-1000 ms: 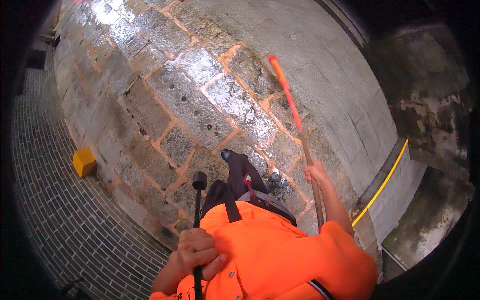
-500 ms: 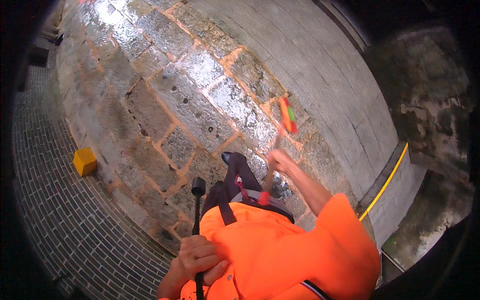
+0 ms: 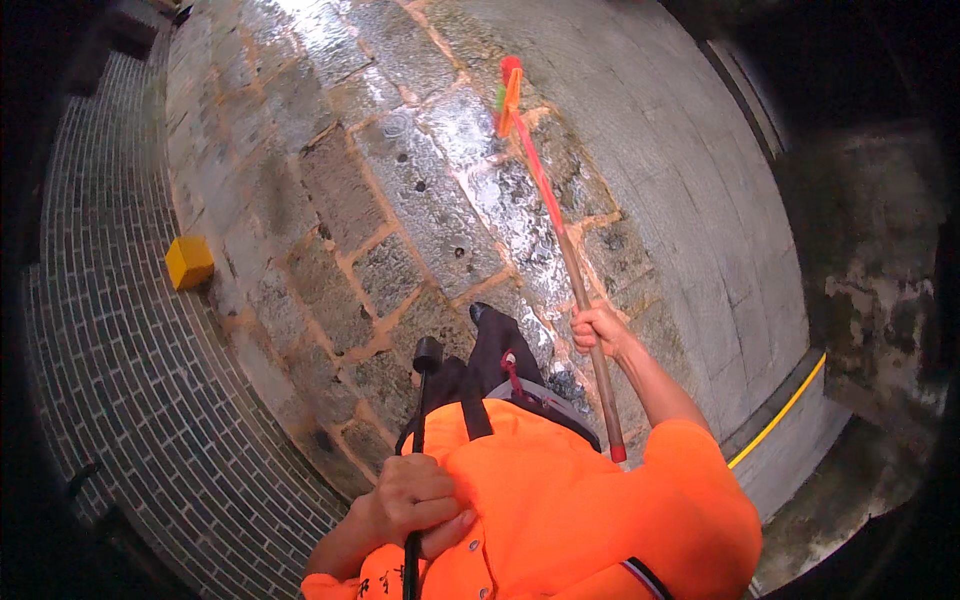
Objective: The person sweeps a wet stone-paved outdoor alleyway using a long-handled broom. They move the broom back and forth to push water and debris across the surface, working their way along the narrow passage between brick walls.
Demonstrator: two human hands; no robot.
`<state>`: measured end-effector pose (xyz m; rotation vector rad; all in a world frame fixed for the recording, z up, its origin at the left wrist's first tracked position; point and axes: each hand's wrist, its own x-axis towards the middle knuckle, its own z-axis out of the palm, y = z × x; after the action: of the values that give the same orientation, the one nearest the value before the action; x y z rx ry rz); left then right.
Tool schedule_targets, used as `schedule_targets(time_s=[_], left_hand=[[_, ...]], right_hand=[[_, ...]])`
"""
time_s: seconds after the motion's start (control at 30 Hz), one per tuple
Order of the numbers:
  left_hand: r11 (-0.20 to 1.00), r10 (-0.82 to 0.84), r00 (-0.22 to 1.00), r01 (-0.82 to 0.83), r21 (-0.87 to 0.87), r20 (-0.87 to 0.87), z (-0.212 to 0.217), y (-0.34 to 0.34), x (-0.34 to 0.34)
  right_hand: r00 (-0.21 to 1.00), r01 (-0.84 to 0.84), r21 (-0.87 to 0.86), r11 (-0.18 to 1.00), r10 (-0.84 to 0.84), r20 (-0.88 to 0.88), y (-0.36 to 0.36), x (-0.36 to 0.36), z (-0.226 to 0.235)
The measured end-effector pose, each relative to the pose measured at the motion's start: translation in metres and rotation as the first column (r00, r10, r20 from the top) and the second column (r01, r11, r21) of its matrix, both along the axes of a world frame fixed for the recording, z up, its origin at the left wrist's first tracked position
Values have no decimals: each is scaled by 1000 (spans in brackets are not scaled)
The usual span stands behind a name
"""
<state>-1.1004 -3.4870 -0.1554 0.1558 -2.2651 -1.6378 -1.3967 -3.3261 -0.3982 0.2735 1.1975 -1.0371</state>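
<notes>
My right hand (image 3: pixel 597 330) is wrapped round the brown wooden handle of a long broom (image 3: pixel 572 264). The broom reaches forward over the wet stones, its upper handle wrapped in red and its head orange, red and green. A red cap covers the handle's near end, beside my orange sleeve. Close to my chest, my left hand (image 3: pixel 418 505) is closed on a thin black pole (image 3: pixel 419 415) topped by a black cylinder. The pole's lower end runs out of view, so its kind is unclear.
Wet stone paving (image 3: pixel 300 230) lies around my feet, with small dark holes in one slab. A yellow block (image 3: pixel 189 262) stands at the left beside grey brick paving (image 3: pixel 120 330). On the right, a raised edge carries a yellow stripe (image 3: pixel 780 411).
The broom's head has swung forward and left, away from me, and its handle now points farther out. My left hand keeps its grip on the black pole. The whole view has shifted slightly.
</notes>
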Motion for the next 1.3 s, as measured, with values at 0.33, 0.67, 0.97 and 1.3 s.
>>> schedule_targets(time_s=[0.33,0.67,0.97,1.3], left_hand=[[985,168,985,-166,48,-45,0,5,23],[948,317,947,-317,8,-41,7,29,45],[886,457,888,-460,-63,-57,17,75,71],[768,627,768,-638,-67,-127,5,100,149]], right_hand=[[885,-466,114,877,463,51,-46,20,-19],[937,-330,147,932,342,-67,-7,-102,-34],[844,-398,217,891,448,-294,-74,-85,-6],[454,-890,31,455,890,-33,-168,180,19]])
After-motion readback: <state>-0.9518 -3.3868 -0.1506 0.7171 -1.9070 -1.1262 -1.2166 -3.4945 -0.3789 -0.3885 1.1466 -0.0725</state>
